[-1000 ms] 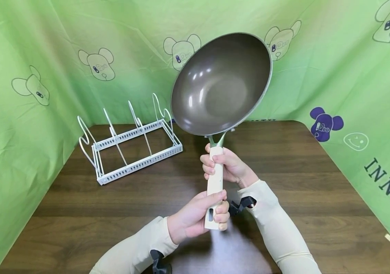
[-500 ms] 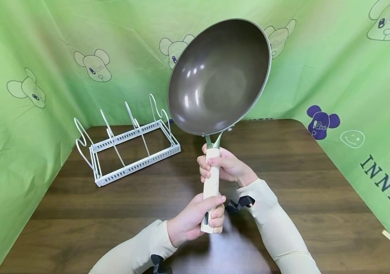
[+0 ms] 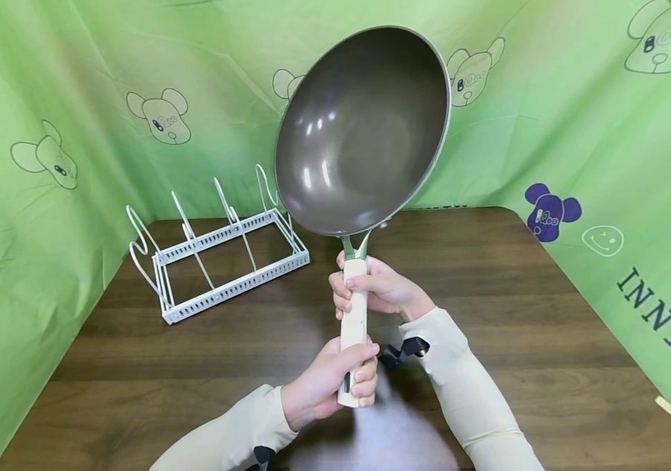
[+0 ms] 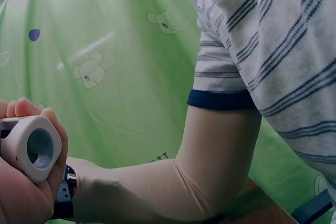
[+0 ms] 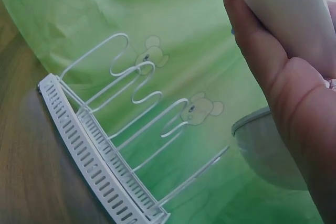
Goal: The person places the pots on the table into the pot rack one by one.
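Note:
A deep wok-shaped frying pan (image 3: 371, 137) with a brown inside is held up over the table, tilted so its inside faces the head camera. My right hand (image 3: 379, 288) grips the upper part of its cream handle (image 3: 354, 327), just below the metal fork. Lower down, my left hand (image 3: 332, 379) holds the handle's end, thumb lying across the front. In the left wrist view the hollow handle end (image 4: 39, 150) pokes out of my left hand. The pan's pale outer side (image 5: 270, 150) shows partly behind my right hand in the right wrist view.
To the left of the pan, a white wire pan rack (image 3: 235, 288) with upright dividers stands on the dark wooden table (image 3: 518, 327). Green printed cloth (image 3: 577, 118) hangs around the back and sides. Each wrist carries a black camera mount (image 3: 404, 351).
The pan has risen, shifted slightly left and turned more upright. Both hands have moved a little left with the handle, their grips unchanged. The rack stays on the table.

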A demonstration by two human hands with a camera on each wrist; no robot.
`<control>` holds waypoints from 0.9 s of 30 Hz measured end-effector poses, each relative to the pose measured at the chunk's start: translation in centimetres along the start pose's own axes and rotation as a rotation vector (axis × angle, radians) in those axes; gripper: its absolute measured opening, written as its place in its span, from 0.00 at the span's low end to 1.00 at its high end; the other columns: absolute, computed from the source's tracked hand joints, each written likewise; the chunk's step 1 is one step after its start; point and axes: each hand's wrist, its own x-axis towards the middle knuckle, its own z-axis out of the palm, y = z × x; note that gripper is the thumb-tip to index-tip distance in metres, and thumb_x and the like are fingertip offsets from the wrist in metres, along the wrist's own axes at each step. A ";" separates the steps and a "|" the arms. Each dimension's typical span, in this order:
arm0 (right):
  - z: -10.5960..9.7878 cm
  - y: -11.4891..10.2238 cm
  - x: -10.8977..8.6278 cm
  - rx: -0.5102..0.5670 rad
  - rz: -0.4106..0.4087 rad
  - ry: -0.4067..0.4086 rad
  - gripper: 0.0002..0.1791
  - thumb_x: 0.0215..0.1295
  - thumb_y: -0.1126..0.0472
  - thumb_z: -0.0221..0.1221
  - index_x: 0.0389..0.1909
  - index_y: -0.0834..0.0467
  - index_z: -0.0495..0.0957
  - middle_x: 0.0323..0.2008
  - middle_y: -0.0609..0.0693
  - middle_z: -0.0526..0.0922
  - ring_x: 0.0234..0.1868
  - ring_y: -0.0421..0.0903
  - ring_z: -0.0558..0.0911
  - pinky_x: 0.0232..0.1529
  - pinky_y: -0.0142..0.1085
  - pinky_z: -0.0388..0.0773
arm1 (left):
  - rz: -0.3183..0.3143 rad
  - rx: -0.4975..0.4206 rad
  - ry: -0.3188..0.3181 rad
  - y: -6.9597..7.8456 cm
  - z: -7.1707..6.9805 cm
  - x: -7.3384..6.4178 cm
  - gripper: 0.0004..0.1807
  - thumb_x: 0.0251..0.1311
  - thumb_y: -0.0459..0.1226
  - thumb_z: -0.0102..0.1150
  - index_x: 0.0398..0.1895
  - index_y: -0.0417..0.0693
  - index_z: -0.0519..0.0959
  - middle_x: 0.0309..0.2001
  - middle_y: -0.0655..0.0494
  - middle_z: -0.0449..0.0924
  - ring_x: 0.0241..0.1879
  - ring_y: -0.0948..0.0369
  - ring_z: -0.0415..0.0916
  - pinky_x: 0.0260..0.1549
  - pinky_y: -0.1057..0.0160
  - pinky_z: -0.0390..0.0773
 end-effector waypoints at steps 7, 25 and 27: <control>0.0 0.4 0.8 -0.032 0.026 -0.032 0.10 0.74 0.64 0.53 0.48 0.52 0.62 0.32 0.49 0.72 0.35 0.45 0.78 0.47 0.42 0.79 | 0.039 0.011 0.001 -0.3 -0.7 -0.6 0.08 0.71 0.35 0.43 0.31 0.53 0.65 0.16 0.64 0.62 0.13 0.69 0.60 0.17 0.70 0.63; 0.7 1.9 2.8 -0.073 0.116 -0.023 0.09 0.72 0.69 0.50 0.43 0.54 0.61 0.31 0.49 0.75 0.34 0.45 0.79 0.46 0.44 0.80 | 0.193 -0.023 -0.196 -1.5 -3.2 -2.1 0.09 0.72 0.30 0.36 0.39 0.55 0.65 0.17 0.64 0.60 0.13 0.70 0.58 0.17 0.70 0.63; 0.9 1.9 3.0 -0.079 0.128 -0.018 0.09 0.71 0.72 0.46 0.42 0.55 0.60 0.31 0.49 0.75 0.34 0.46 0.79 0.46 0.45 0.80 | 0.213 -0.024 -0.225 -1.6 -3.5 -2.2 0.10 0.72 0.30 0.35 0.40 0.55 0.64 0.17 0.64 0.58 0.13 0.69 0.57 0.17 0.70 0.64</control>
